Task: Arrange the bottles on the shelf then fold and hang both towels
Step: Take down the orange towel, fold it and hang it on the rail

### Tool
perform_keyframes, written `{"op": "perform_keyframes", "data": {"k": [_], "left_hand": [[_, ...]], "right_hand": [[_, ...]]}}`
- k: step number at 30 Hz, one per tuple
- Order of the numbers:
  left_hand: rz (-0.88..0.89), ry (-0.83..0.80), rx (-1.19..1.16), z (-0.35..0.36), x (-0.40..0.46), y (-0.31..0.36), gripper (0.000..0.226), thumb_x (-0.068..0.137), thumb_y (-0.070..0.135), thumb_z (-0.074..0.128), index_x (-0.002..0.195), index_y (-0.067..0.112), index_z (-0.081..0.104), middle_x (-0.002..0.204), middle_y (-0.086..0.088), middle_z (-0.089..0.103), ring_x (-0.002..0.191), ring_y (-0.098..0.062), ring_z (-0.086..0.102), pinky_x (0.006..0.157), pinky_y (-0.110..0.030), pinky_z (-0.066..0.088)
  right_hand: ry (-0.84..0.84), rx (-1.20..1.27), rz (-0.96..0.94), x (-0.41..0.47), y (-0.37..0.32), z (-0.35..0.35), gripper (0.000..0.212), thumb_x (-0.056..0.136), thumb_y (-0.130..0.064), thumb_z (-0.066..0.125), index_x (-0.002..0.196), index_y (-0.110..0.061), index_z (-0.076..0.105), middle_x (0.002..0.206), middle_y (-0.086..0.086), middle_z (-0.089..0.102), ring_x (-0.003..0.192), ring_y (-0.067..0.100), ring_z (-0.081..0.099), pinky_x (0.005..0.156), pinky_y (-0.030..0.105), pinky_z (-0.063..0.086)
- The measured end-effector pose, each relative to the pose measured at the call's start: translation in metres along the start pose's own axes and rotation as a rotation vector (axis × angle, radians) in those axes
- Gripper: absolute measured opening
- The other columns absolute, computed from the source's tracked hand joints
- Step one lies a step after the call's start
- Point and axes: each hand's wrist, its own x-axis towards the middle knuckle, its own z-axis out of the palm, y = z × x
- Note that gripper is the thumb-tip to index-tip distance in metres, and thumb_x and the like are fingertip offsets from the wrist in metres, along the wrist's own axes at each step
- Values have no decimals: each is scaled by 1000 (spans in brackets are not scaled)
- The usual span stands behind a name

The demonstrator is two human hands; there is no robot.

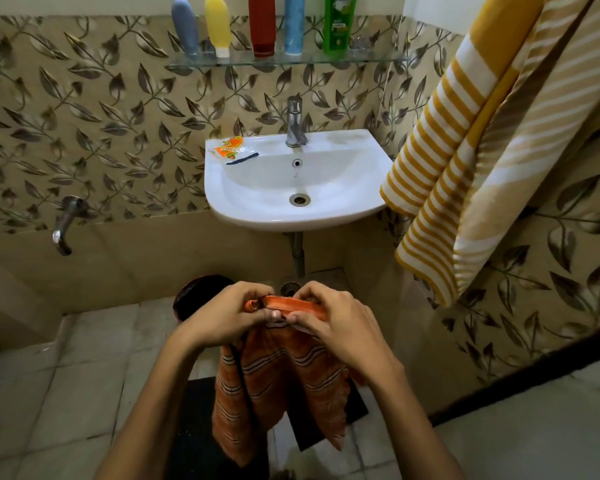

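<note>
An orange striped towel (278, 386) hangs folded from both my hands, below the sink. My left hand (229, 311) and my right hand (333, 318) pinch its top edge side by side, fingertips almost touching. A yellow-and-white striped towel (465, 150) hangs at the right wall. On the glass shelf (371, 58) several bottles stand in a row: grey (186, 27), yellow (218, 24), red (262, 26), blue (294, 24) and green (336, 24).
The white sink (347, 202) with its chrome tap (294, 123) is straight ahead; an orange sachet (227, 148) lies on its left rim. A wall tap (65, 223) sticks out at lower left. A dark round bucket (194, 289) sits on the tiled floor behind my left hand.
</note>
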Motion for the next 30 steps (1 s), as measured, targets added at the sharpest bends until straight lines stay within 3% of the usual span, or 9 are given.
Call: {"op": "perform_keyframes", "data": {"k": [7,10,11,13,14,17,20,25,30], "left_hand": [[-71,118,-77,-4,-4,-19,8,87,26,62,86,18,63,83,-7,67,79,-20,67,76,-44,53],[-91,126,-176,1,-3,-17,36,79,29,71,111,36,57,91,13,66,83,-4,64,78,-25,54],[-89,113,-185,5,-2,-14,44,78,30,71,116,41,53,82,19,63,76,0,61,72,-16,50],[-68,78,-190,14,0,-7,46,80,32,68,120,45,48,67,27,58,62,7,54,60,-7,42],[-63,67,-174,19,2,-4,43,82,33,66,120,44,49,73,30,59,68,9,56,63,-7,43],[-51,58,-97,30,7,1,23,88,33,59,111,30,60,102,15,63,95,0,60,83,-22,51],[-97,105,-63,35,9,2,16,89,32,58,92,17,63,90,1,66,85,-10,63,80,-33,53],[-85,199,3,36,9,-4,21,89,28,58,79,9,59,76,4,62,75,-12,59,70,-30,47],[-108,237,-45,35,4,-9,22,89,28,58,76,11,57,78,-3,63,76,-15,61,70,-32,49]], "right_hand": [[7,70,115,-5,14,2,24,87,-59,47,89,-36,52,77,-11,62,76,6,59,68,36,49],[54,100,128,-3,11,5,21,86,-55,51,84,-34,52,75,-11,62,76,7,59,68,36,48],[52,107,130,-2,11,7,20,86,-53,53,84,-33,53,74,-11,61,76,7,59,67,36,48],[21,138,126,-2,10,11,18,85,-49,57,85,-31,56,74,-10,61,74,6,59,66,36,48],[-1,171,123,-1,8,13,19,84,-49,58,85,-29,57,74,-8,62,73,5,59,66,36,48],[-5,293,126,-1,6,21,17,83,-44,62,83,-27,62,75,-8,65,71,1,61,61,25,48],[3,366,155,-1,7,26,11,82,-37,67,85,-26,66,77,-9,68,73,-3,62,57,13,45],[-75,574,221,-4,6,35,12,79,-24,72,86,-33,67,88,-5,73,85,2,68,77,24,56],[67,691,399,-8,11,33,14,73,-31,79,71,-20,71,67,-2,73,64,6,68,60,22,51]]}}
